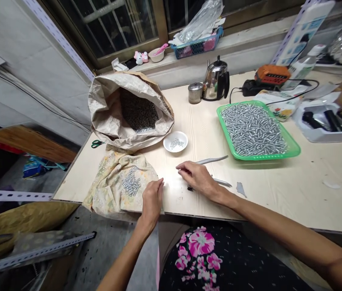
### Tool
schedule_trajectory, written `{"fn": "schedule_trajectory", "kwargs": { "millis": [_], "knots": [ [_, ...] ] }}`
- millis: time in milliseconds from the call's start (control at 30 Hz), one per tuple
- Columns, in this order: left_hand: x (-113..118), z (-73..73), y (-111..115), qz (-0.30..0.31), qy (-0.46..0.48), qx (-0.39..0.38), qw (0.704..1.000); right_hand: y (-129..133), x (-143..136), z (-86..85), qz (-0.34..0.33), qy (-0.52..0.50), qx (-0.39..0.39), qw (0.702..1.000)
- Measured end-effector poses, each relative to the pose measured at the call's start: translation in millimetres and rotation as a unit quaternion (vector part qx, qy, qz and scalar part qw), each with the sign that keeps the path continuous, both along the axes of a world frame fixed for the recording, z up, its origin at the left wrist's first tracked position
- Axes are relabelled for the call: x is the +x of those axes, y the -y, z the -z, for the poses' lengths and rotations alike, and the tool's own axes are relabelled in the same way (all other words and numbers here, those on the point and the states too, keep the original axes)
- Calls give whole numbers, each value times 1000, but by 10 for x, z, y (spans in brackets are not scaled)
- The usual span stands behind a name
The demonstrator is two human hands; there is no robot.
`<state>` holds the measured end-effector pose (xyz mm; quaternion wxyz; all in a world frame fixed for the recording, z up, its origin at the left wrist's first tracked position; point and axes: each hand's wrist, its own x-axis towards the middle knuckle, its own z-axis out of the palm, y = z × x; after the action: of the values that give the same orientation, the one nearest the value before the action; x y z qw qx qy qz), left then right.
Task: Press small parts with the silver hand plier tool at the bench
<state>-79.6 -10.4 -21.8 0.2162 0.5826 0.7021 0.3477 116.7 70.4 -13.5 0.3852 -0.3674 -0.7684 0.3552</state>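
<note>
step: seemingly handling metal pieces (131, 182), left hand's 10 o'clock | left hand (152, 199), right hand (199, 178): fingertips pinched, cannot tell if holding | next: likely needs fine fingertip control

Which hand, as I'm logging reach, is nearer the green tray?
Right. The right hand is to the near left of the green tray; the left hand is farther left, by the cloth's right edge.
</note>
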Motion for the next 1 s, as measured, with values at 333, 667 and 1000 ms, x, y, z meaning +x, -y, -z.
{"fn": "schedule_trajectory", "kwargs": {
  "millis": [333, 667, 1000],
  "knots": [
    [-85, -450, -143, -50, -43, 53, 996, -554, -36, -483, -1, -58, -29, 998],
    [587, -244, -369, 29, 483, -223, 846, -111, 357, 6, -68, 3, -21, 997],
    [621, -22, 34, 15, 312, -144, 939, -265, 465, 86, -253, 357, 265, 859]
  ]
}}
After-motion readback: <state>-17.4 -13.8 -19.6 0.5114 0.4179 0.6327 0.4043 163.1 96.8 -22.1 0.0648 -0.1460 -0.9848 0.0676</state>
